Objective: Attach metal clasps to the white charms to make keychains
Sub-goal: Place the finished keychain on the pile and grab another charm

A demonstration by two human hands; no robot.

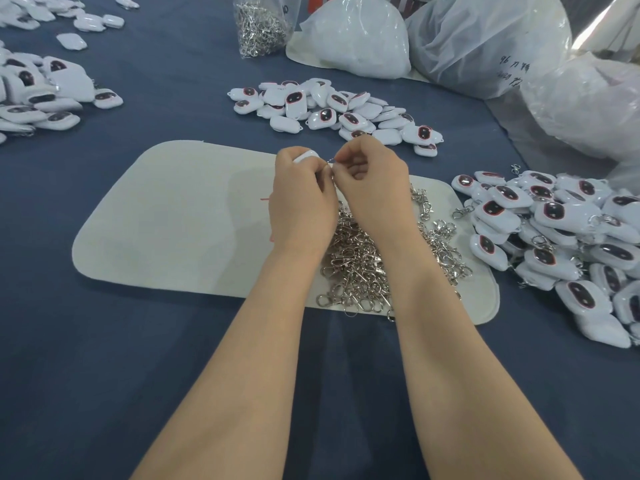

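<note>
My left hand [301, 199] grips a white charm [306, 155], of which only the top edge shows above the fingers. My right hand [372, 181] pinches a small metal clasp ring [331, 163] right against the charm, between the two hands. Both hands hover over the pale grey mat [180, 220]. A heap of loose silver clasps [360, 268] lies on the mat under my wrists. A pile of white charms with dark oval faces [332, 109] sits just beyond the mat.
Another pile of charms with clasps on them [561, 237] lies at the right. More charms [38, 91] are spread at the far left. A clear bag of clasps [259, 26] and large plastic bags [485, 43] stand at the back on the blue cloth.
</note>
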